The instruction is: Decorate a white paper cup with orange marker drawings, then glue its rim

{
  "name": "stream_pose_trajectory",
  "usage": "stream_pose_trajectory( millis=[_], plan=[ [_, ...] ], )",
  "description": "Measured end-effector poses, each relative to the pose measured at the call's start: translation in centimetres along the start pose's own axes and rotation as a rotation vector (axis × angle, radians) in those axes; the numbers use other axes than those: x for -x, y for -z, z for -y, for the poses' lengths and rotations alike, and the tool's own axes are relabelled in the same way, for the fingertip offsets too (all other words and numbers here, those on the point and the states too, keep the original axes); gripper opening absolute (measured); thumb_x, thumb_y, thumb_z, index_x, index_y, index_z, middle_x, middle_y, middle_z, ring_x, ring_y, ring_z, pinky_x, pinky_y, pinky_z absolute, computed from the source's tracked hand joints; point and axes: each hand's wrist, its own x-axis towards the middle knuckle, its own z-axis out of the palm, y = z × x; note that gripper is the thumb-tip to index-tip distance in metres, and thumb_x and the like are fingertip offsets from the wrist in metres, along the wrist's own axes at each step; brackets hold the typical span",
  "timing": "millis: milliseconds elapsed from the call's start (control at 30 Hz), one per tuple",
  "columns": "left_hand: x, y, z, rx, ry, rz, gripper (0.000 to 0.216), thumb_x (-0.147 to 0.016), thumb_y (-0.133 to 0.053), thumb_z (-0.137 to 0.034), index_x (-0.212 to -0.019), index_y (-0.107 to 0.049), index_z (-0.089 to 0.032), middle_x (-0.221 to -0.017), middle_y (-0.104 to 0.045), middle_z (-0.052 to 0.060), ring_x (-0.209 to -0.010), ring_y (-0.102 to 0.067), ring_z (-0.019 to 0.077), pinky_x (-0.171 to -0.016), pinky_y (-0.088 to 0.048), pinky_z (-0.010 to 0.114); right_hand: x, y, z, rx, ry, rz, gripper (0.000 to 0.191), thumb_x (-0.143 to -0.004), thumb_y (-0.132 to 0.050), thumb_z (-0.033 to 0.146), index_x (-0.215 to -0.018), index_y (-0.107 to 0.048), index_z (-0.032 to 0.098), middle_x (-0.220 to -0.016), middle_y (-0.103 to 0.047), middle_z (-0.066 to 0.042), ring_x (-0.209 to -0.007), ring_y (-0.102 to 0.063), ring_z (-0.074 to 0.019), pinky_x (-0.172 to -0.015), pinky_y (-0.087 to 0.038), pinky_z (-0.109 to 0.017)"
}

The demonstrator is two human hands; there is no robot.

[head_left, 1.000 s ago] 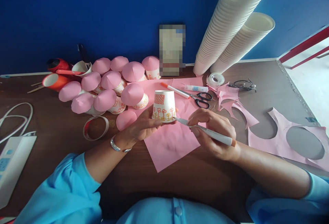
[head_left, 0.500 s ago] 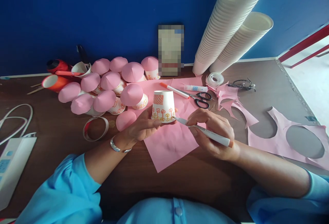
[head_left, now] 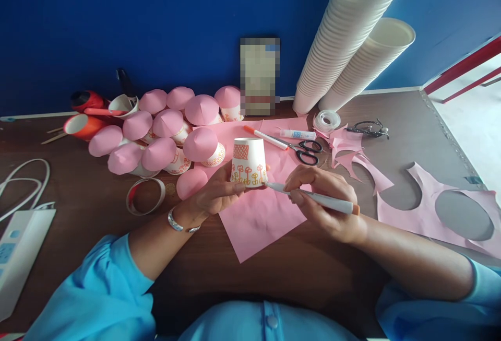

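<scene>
My left hand (head_left: pixel 217 195) holds an upturned white paper cup (head_left: pixel 249 162) by its rim; the cup bears an orange grid patch and a row of small orange flowers. My right hand (head_left: pixel 326 202) is closed round a white marker (head_left: pixel 313 198) with an orange end. The marker's tip touches the cup's lower right edge. Both hands hover over a pink paper sheet (head_left: pixel 260 215) on the brown table (head_left: pixel 78 210).
Several cups with pink cone roofs (head_left: pixel 164 132) cluster at the back left. Two leaning stacks of white cups (head_left: pixel 348 38) stand at the back right. Scissors (head_left: pixel 307 151), a second marker (head_left: pixel 266 137), a glue tube (head_left: pixel 298 134), a tape roll (head_left: pixel 327 120) and pink offcuts (head_left: pixel 438 200) lie nearby. A paper ring (head_left: pixel 145 195) lies left.
The marker has tilted flatter in my right hand, its orange end rising slightly. The cup and my left hand have stayed nearly still.
</scene>
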Motion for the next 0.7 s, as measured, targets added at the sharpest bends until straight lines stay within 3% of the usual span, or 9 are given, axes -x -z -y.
stream_pose_trajectory(
  millis=[200, 267, 367, 467, 567, 700],
  plan=[
    [0.0, 0.3, 0.2, 0.123, 0.006, 0.055, 0.036, -0.081, -0.082, -0.025, -0.117, -0.078, -0.02, -0.119, -0.079, 0.008, -0.103, -0.076, 0.0249, -0.101, -0.06, 0.044, 0.7, -0.2, -1.2, -0.059, 0.01, -0.144, 0.02, -0.105, -0.058, 0.038, -0.112, -0.069, 0.023, -0.087, -0.073, -0.004, -0.072, -0.068, -0.0178, -0.068, -0.057, -0.034],
    [0.2, 0.3, 0.1, 0.163, 0.01, 0.075, 0.035, -0.083, -0.08, -0.026, -0.118, -0.078, -0.021, -0.123, -0.078, 0.008, -0.103, -0.076, 0.0245, -0.1, -0.06, 0.045, 0.9, -0.5, -1.9, -0.059, 0.042, -0.155, 0.023, -0.106, -0.056, 0.034, -0.124, -0.066, 0.025, -0.099, -0.076, -0.006, -0.076, -0.071, -0.0179, -0.072, -0.059, -0.036],
    [0.4, 0.3, -0.1, 0.184, 0.03, 0.099, 0.04, -0.083, -0.079, -0.029, -0.122, -0.076, -0.021, -0.128, -0.076, 0.01, -0.101, -0.075, 0.0239, -0.097, -0.061, 0.044, 0.8, -0.9, -2.7, 0.023, 0.055, -0.082, 0.032, -0.101, -0.066, 0.025, -0.132, -0.06, 0.028, -0.128, -0.074, -0.01, -0.111, -0.074, -0.0249, -0.094, -0.062, -0.043],
    [0.5, 0.3, -0.2, 0.148, 0.05, 0.124, 0.046, -0.081, -0.079, -0.032, -0.125, -0.074, -0.021, -0.131, -0.075, 0.013, -0.1, -0.076, 0.0261, -0.095, -0.06, 0.045, 0.4, -1.4, -3.2, 0.064, 0.091, -0.004, 0.063, -0.09, -0.081, 0.03, -0.143, -0.048, 0.03, -0.152, -0.059, -0.015, -0.145, -0.056, -0.0332, -0.118, -0.05, -0.056],
    [0.5, 0.5, 0.0, 0.107, 0.078, 0.147, 0.05, -0.08, -0.078, -0.034, -0.127, -0.073, -0.021, -0.13, -0.075, 0.015, -0.108, -0.075, 0.0321, -0.098, -0.058, 0.05, 0.1, -1.8, -3.6, 0.07, 0.127, 0.036, 0.078, -0.086, -0.085, 0.031, -0.15, -0.039, 0.029, -0.16, -0.049, -0.018, -0.153, -0.046, -0.0349, -0.122, -0.046, -0.059],
    [0.5, 0.7, 0.5, 0.045, 0.096, 0.164, 0.049, -0.077, -0.078, -0.039, -0.123, -0.073, -0.021, -0.128, -0.075, 0.015, -0.127, -0.067, 0.041, -0.107, -0.052, 0.058, 0.1, -1.9, -4.0, 0.098, 0.13, 0.053, 0.076, -0.087, -0.083, 0.03, -0.149, -0.038, 0.027, -0.156, -0.053, -0.02, -0.149, -0.051, -0.0359, -0.118, -0.049, -0.058]
  ],
)
